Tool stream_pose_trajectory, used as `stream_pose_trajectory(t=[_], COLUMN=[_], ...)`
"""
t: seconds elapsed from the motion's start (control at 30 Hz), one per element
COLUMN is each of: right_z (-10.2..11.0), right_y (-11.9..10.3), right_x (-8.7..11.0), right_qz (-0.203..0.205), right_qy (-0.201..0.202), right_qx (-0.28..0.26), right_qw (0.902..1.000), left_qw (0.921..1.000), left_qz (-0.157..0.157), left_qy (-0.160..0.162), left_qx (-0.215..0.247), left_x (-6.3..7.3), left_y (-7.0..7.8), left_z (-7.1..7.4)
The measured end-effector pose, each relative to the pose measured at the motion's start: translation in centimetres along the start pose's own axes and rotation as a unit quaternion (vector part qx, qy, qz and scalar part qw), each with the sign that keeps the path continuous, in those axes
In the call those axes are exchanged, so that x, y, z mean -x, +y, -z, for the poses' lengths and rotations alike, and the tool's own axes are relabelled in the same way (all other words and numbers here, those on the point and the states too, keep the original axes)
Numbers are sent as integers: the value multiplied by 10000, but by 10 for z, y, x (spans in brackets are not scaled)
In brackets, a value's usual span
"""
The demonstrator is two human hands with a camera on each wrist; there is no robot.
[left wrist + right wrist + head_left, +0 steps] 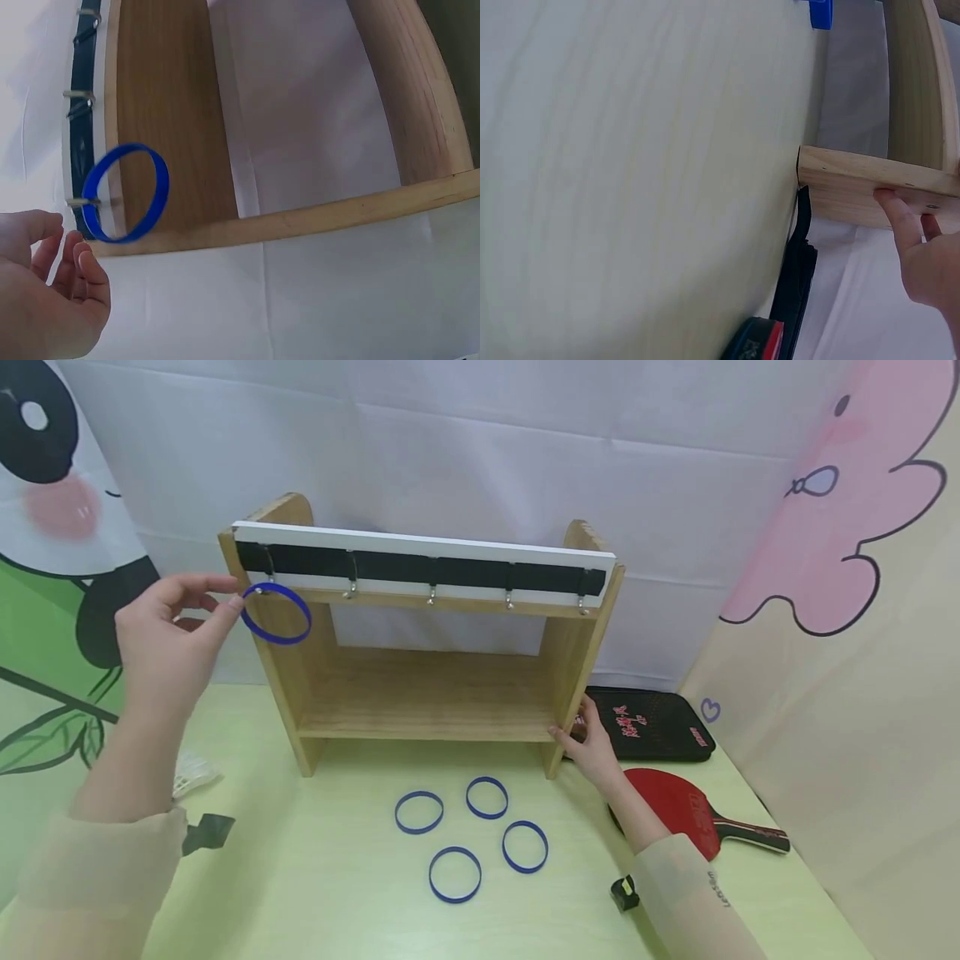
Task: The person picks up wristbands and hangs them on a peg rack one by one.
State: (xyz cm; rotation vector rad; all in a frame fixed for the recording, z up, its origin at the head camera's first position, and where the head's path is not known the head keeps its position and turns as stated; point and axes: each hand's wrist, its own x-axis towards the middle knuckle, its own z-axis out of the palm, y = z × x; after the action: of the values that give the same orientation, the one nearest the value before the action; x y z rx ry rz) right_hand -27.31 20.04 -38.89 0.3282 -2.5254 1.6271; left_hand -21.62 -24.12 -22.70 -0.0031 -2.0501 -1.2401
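Note:
A blue ring (298, 597) hangs at the leftmost hook of a white bar with a black strip (390, 566), fixed across a wooden shelf (420, 693). Beside that ring is my left hand (176, 622). In the left wrist view its fingertips (84, 262) lie close to the blue ring (160, 187), with thumb and fingers slightly apart and nothing between them. My right hand (596, 747) holds the shelf's right side panel low down, thumb at the front edge and fingers on the outer face. Several more blue rings (455, 875) lie on the table before the shelf.
Right of the shelf lie a black case (652, 724) and a red table tennis bat (678, 810). A small black object (625, 893) sits near my right sleeve. A white shuttlecock-like thing (193, 774) is partly hidden behind my left forearm. White cloth (480, 460) hangs behind.

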Motion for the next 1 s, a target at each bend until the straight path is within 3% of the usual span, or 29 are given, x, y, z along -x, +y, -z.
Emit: stream_pose_trajectory(t=[0.17,0.23,0.37,0.6,0.73,1.0], right_z=[0,0,0,-3,-3,-3], right_y=[1,5,22,37,38,35], right_x=[-1,-3,-10,-16,-15,-14], right_qz=[-5,5,38,136,179,140], right_qy=[-7,-9,3,29,11,-20], right_qx=[-114,-177,-153,-145,-155,-99], right_qw=[9999,9998,9999,9998,9997,9999], left_qw=[9947,9905,9819,9640,9479,9190], left_qz=[-971,-1310,-1669,-1655,-1786,-1522], left_qy=[76,-90,-616,-1826,-2392,-3421], left_qx=[-317,-419,-656,-998,-1112,-1234], left_x=[18,25,41,69,87,119], left_y=[8,9,8,-14,-34,-74], left_z=[-13,-19,-31,-57,-72,-92])
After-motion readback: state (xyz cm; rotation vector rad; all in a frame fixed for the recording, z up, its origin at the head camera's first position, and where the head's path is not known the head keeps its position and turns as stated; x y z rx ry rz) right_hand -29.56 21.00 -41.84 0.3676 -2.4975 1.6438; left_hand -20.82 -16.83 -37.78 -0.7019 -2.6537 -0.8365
